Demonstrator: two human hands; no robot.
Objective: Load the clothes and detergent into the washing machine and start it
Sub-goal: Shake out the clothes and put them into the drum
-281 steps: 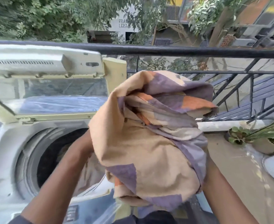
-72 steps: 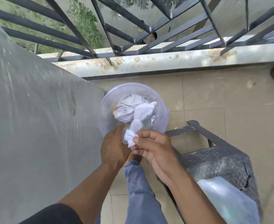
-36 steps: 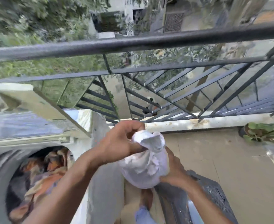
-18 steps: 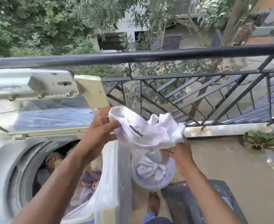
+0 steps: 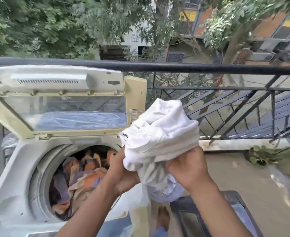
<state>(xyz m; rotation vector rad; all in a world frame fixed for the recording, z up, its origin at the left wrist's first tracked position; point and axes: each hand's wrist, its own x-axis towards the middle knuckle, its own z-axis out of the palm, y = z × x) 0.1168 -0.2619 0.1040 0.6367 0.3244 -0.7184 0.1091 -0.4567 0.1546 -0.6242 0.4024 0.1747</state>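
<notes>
The fingers of the left hand (image 5: 122,170) and the right hand (image 5: 187,166) are curled into the underside of a bunched white cloth (image 5: 159,132), gripping it between them. To the left of the fingers and lower, the washing machine (image 5: 18,168) has its lid (image 5: 59,100) raised, and orange and purple clothes (image 5: 82,177) lie in the drum. Beyond the fingers runs a black railing (image 5: 209,68); a potted plant (image 5: 267,154) sits to their right.

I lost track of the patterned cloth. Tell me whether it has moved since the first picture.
Yes. The patterned cloth went from the hands down into the drum of the washing machine.
</notes>
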